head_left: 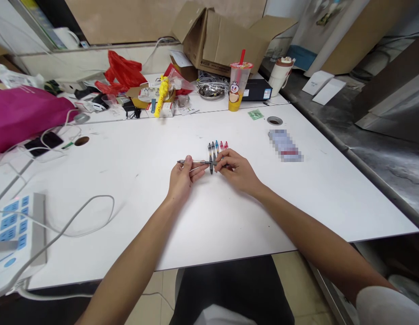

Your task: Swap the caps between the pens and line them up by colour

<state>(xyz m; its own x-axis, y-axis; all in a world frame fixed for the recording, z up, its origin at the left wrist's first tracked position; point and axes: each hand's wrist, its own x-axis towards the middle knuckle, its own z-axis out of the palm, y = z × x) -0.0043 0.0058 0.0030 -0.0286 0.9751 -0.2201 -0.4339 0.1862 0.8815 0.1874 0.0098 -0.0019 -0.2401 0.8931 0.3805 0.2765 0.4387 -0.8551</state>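
Two bare hands meet over the white table [230, 216] in the head view, just nearer the person than a row of pens [216, 147] lying side by side: dark ones, a blue one and two red. The left hand [182, 178] sits just to the near left of that row, fingers curled around a slim grey pen [195, 161] that lies crosswise, its tip sticking out past the thumb, away from the row. The right hand [238, 170] is just to the near right of the row, fingertips pinched onto the pen's other end, so both hands grasp it. The held pen crosses the near ends of the row; whether it touches them cannot be told.

Right of the row lies a blurred packet [286, 145]. Well beyond the row stand a drink cup [239, 85] with a red straw and an open cardboard box [223, 40]. Far to the left of the row are a red plastic bag [123, 72], a pink bag [23, 113] and, nearer the person, a power strip [13, 225] with a white cable [87, 216].
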